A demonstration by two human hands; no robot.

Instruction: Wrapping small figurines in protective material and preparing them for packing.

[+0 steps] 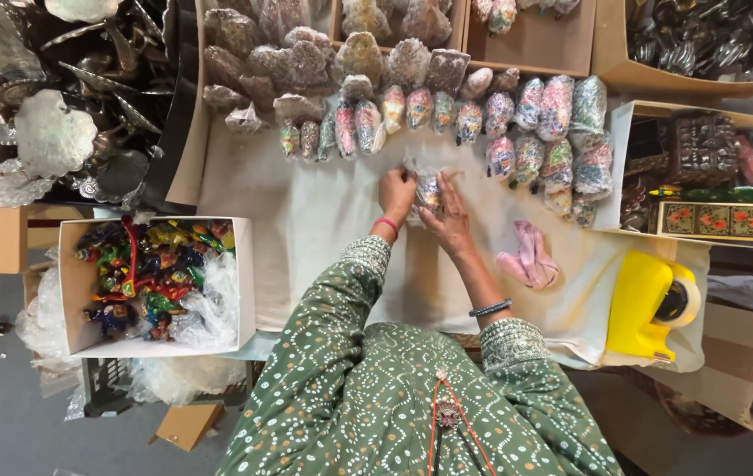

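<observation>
Both my hands meet over a cream cloth (306, 247) on the table. My left hand (397, 196), with a pink band at the wrist, and my right hand (452, 222), with a dark bangle on the forearm, together hold a small colourful figurine in clear plastic wrap (428, 189). Just beyond it runs a row of similar plastic-wrapped painted figurines (447, 115), with larger brown wrapped pieces (306, 62) behind them.
A white box of colourful unwrapped figurines (152, 282) stands at the left. A yellow tape dispenser (652, 304) and a pink cloth (528, 257) lie at the right. A painted long box (729, 220) and cardboard boxes of metal ornaments (85, 106) ring the table.
</observation>
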